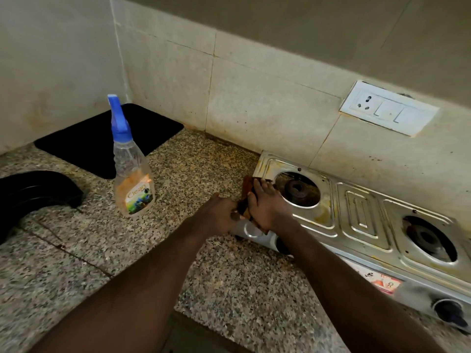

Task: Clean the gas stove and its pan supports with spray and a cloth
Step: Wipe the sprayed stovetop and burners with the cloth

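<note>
hands: my right hand [265, 207] presses the brown cloth [248, 189] flat; left hand [220, 215] pinches its edge.
tip: I'd scrub the gas stove [356, 212] corner firmly, respray if needed.

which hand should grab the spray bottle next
Left, probably. The left hand is on the side of the spray bottle, which stands upright on the counter. The right hand presses the brown cloth on the stove.
</note>
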